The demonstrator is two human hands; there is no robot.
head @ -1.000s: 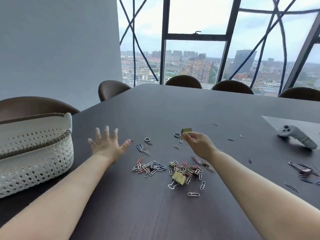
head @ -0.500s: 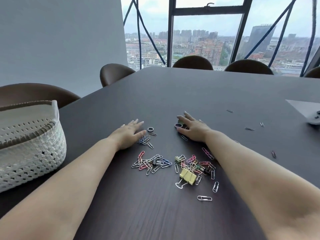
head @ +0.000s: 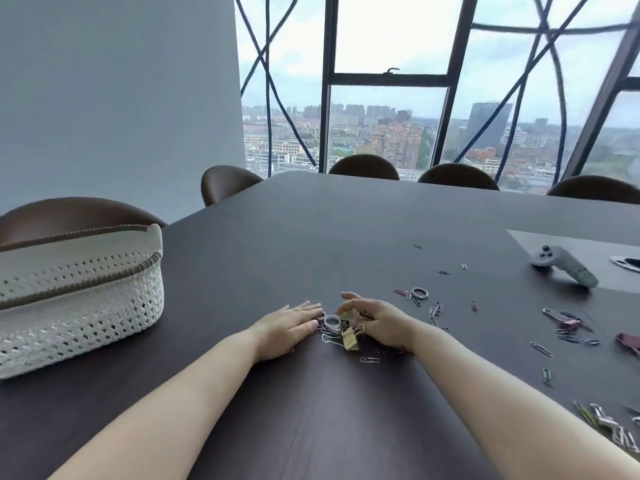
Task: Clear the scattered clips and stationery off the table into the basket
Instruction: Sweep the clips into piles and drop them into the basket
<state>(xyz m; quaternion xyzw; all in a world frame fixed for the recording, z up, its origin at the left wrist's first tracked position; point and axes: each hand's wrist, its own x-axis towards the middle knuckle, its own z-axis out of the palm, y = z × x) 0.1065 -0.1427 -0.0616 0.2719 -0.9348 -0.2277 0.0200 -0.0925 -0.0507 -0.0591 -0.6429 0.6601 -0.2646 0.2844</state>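
Clip pile (head: 341,333): paper clips, a yellow binder clip (head: 350,341) and a small ring (head: 331,320), heaped on the table (head: 311,237) between the two hands. Much of it is hidden under the palms.
Left hand (head: 287,329): flat, fingers straight, pressed against the pile's left side.
Right hand (head: 379,322): cupped over the pile's right side; whether it grips any clip cannot be told.
Loose paper clip (head: 370,359): just nearer than the pile.
Scattered clips (head: 434,310): spread to the right, some cut off at the frame edge.
Basket (head: 79,299): white, woven, on the table at far left, well apart from the pile. It is cut off at the left and its contents are not visible. Dark table surface runs between it and the left hand.
Grey controller (head: 561,266): far right.
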